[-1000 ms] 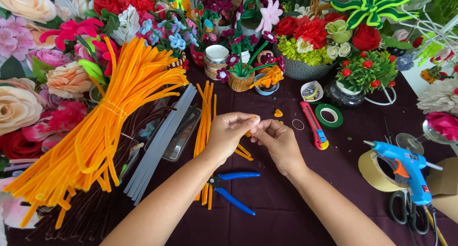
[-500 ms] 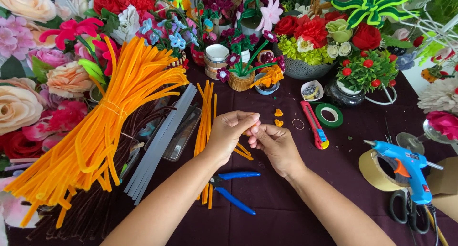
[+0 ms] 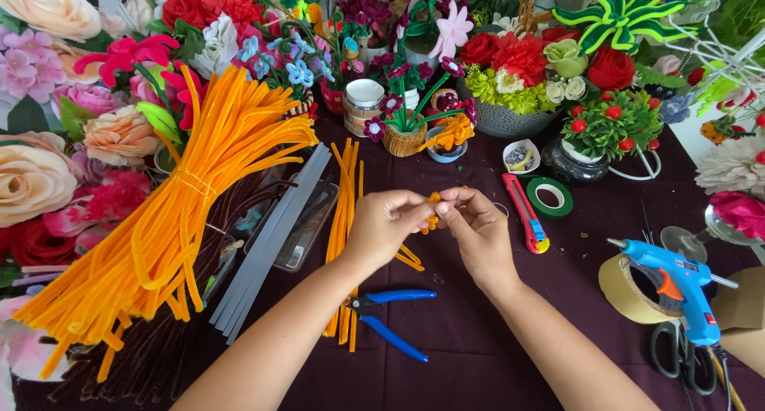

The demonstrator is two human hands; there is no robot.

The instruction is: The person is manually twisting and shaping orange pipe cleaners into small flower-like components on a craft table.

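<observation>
My left hand (image 3: 384, 226) and my right hand (image 3: 476, 229) meet over the middle of the dark purple table (image 3: 478, 339). Between their fingertips they pinch a small piece of orange pipe cleaner (image 3: 433, 213), bent into a short curl. Under my left hand lies a loose row of straight orange pipe cleaners (image 3: 344, 212). Blue-handled pliers (image 3: 392, 315) rest on the cloth just below my left wrist.
A big tied bundle of orange pipe cleaners (image 3: 175, 220) and grey sticks (image 3: 271, 243) lie left. Right: a red cutter (image 3: 526, 213), green tape roll (image 3: 550, 197), blue glue gun (image 3: 677, 287), tape ring, black scissors (image 3: 677, 355). Artificial flowers crowd the back and left.
Both hands have stayed in place, working the small orange piece; the fingertips have turned it slightly. Nothing else on the table has moved.
</observation>
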